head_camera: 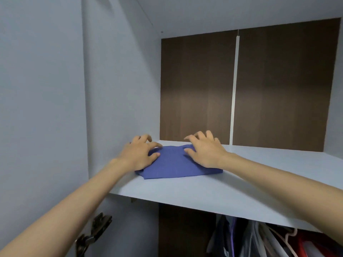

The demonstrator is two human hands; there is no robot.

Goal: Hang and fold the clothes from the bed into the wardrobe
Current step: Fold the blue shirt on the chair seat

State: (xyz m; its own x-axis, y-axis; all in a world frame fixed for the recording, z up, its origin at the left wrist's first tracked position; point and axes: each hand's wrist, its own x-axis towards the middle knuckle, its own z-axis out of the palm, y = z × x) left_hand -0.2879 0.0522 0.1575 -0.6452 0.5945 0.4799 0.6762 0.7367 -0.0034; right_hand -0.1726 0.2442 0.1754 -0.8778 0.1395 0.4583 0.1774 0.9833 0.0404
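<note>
A folded blue garment (174, 166) lies flat on the white upper shelf (241, 184) of the wardrobe, close to the left side wall. My left hand (140, 153) rests on the garment's left edge, fingers spread and slightly bent. On the garment's right part lies my right hand (205, 150), its fingers also spread and arched, tips lifted a little. Neither hand grips the cloth. Both forearms reach up from the bottom corners of the view.
The wardrobe's white left wall (120, 89) and brown back panel (269, 86) bound the shelf. Below the shelf, several hanging clothes (259, 240) show at the lower right. A metal door hinge (96, 230) sits at the lower left.
</note>
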